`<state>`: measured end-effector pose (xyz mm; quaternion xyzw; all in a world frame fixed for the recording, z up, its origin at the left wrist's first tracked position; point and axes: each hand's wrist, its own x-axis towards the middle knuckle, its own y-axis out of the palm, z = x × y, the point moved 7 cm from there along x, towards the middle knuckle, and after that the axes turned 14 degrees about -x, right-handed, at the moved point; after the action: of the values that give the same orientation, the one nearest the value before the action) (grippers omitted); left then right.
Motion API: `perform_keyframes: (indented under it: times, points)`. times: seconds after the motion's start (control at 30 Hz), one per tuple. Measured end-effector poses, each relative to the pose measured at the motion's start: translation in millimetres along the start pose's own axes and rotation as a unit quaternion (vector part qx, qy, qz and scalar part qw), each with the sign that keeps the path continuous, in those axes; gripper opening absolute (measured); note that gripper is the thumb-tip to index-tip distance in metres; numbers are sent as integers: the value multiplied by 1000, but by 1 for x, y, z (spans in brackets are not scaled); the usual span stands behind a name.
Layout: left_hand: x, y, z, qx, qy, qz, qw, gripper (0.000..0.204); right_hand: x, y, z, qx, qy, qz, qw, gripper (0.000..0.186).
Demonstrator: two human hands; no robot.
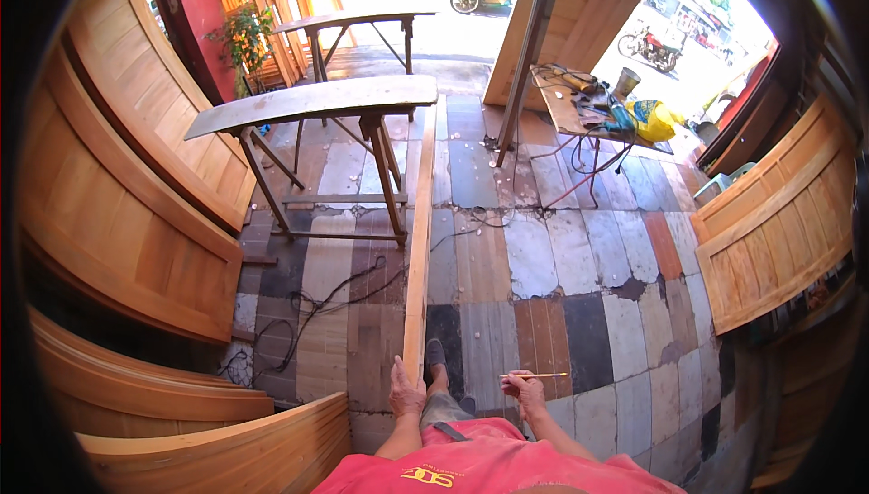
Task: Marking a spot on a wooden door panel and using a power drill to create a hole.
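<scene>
One long plank [419, 268] grasped in left hand [406, 394]; right hand [528, 393] pinches pencil [545, 375]. Far right table [558, 105]: grey can [625, 83], yellow bag [655, 119], contents unclear.

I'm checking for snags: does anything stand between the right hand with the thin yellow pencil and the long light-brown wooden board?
Nothing visible blocks the right hand from the long light-brown wooden board in the left hand. The person's bare leg shows between them, but apparently lower down.

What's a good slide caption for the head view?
Left hand holds a long, straight, light-brown wooden board; right hand holds a thin yellow pencil-like stick.
</scene>
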<state>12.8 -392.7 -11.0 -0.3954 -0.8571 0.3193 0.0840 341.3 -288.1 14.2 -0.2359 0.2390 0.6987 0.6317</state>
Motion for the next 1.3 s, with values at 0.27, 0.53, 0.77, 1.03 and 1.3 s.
perform_keyframes:
  times: [0.27, 0.53, 0.77, 1.03, 1.3]
  points:
    - [-1, -3, -2, 1, -15, 5, 1000, 100, 7, 17, 13, 2, -16, 14, 1000, 15]
    - [-1, -5, -2, -8, -13, 3, 1000, 98, 3, 28, 10, 2, -11, 18, 1000, 14]
    - [-2, -6, -3, -6, -21, 13, 1000, 98, 3, 34, 15, 17, -18, 19, 1000, 13]
    - [-7, -6, -14, -1, -18, 30, 999, 94, 9, 31, 17, 52, -37, 15, 998, 17]
    - [-7, 1, -8, -14, 11, 16, 1000, 95, 9, 8, 1, 69, -30, -9, 997, 19]
